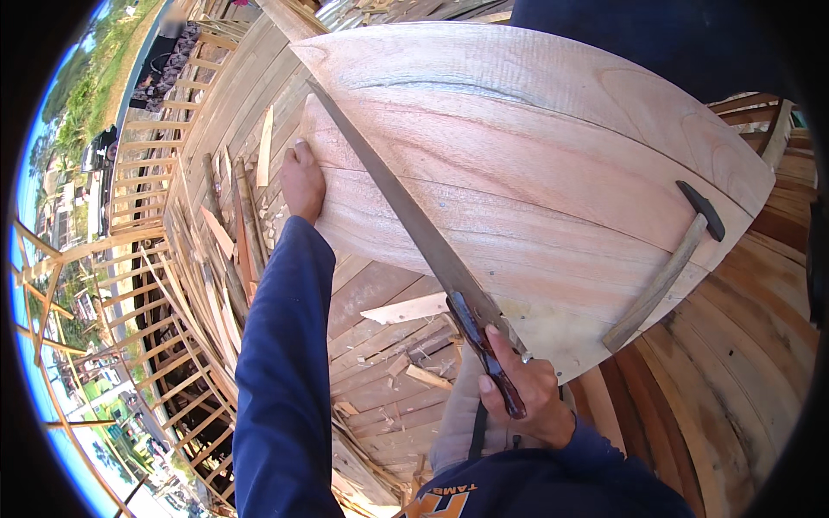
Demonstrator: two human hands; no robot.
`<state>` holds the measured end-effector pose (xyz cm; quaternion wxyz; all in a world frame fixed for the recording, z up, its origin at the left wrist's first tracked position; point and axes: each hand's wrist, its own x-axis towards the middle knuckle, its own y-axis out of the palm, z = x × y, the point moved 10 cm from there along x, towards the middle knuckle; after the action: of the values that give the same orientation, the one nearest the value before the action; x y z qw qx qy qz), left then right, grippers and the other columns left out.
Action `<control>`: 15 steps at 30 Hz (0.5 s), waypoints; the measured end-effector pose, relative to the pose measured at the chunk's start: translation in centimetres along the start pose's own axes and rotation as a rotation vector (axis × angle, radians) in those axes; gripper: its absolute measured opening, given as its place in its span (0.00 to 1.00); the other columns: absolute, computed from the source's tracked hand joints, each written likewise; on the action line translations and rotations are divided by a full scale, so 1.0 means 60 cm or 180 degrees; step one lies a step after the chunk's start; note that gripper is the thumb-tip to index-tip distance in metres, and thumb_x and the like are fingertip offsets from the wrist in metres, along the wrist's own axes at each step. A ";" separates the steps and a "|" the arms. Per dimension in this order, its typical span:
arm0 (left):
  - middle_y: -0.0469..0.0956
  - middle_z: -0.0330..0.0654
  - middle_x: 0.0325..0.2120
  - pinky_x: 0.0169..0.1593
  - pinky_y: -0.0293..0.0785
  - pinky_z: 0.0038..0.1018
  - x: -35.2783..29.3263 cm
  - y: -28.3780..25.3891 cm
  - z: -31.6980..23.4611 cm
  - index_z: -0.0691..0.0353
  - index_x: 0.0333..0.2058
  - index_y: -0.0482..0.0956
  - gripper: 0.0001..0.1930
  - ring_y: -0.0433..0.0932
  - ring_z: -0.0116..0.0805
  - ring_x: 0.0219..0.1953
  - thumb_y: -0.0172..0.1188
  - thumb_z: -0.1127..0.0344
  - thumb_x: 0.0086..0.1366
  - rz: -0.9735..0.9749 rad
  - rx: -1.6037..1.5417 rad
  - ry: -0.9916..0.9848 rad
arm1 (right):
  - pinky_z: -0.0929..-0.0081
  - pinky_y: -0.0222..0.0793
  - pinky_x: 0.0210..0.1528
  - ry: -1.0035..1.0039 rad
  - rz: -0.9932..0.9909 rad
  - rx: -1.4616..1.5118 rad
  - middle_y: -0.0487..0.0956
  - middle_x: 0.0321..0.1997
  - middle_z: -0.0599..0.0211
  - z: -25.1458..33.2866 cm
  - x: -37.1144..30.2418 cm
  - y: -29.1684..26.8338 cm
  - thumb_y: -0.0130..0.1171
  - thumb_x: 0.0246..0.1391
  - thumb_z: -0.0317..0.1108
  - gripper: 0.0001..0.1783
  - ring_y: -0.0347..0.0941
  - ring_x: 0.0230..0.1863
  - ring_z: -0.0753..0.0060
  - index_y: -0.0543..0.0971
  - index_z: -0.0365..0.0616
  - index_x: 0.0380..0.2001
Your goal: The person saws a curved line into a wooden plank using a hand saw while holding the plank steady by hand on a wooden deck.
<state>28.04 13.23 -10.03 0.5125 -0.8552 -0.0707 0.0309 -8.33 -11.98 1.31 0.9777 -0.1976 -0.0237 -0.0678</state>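
Closest to me, low in view, my right hand (524, 388) is wrapped shut around the dark wooden handle of a long knife (406, 216), thumb laid along the grip, and the blade runs up and away across the face of the big curved wooden panel (553, 147), lying flat or nearly flat against it. At the panel's left edge my left hand (302, 181) presses down, fingers curled over the rim to steady it, and its fingertips sit just beside the line of the blade. That is my first worry: if the steel skids on the grain, it could travel toward those knuckles. A hammer (665, 268) rests loose on the panel's right side, apart from both hands; any jolt of the board might send it sliding off onto the sloping planks (734, 363) below. Offcuts and chips (406, 354) litter the boards under me, poor footing if I shift my weight while pushing.
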 end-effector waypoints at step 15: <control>0.79 0.66 0.45 0.55 0.70 0.47 -0.013 0.008 0.001 0.67 0.49 0.75 0.30 0.76 0.63 0.51 0.41 0.42 0.71 0.0285 -0.0031 -0.0501 | 0.66 0.70 0.20 0.0143 0.0146 -0.0386 0.81 0.25 0.53 0.015 -0.037 -0.009 0.60 0.54 0.31 0.31 0.73 0.14 0.64 0.71 0.22 0.58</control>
<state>27.29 12.94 -10.51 0.4993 -0.8549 -0.0726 0.1205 -10.60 -11.83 2.15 0.9655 -0.2553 0.0070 -0.0512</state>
